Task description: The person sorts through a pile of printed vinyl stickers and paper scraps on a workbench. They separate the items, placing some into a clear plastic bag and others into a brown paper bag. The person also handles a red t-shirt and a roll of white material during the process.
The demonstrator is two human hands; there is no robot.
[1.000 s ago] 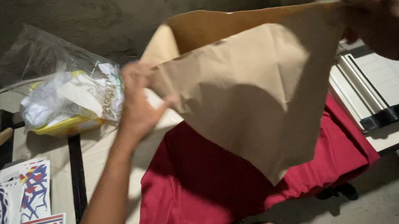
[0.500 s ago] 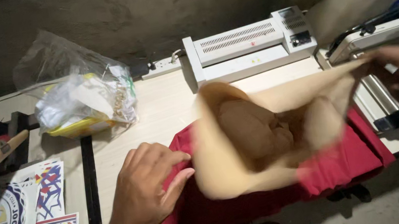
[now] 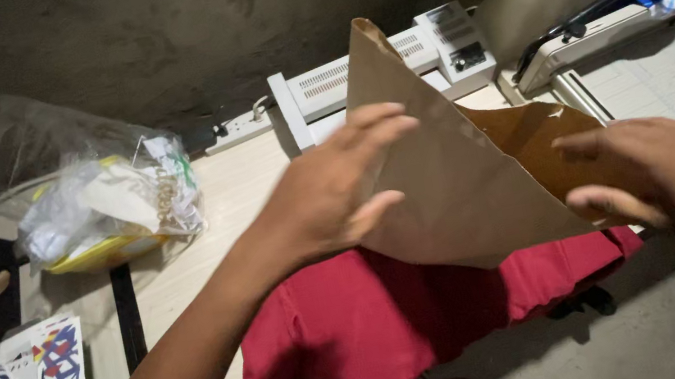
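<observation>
Holding brown paper sheet [image 3: 456,188]: left hand [image 3: 329,191], right hand [image 3: 663,171].

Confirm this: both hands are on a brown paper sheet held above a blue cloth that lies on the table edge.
Not quite. The head view shows the left hand and right hand on the brown paper sheet, but the cloth beneath it on the table edge is red, not blue.
</observation>
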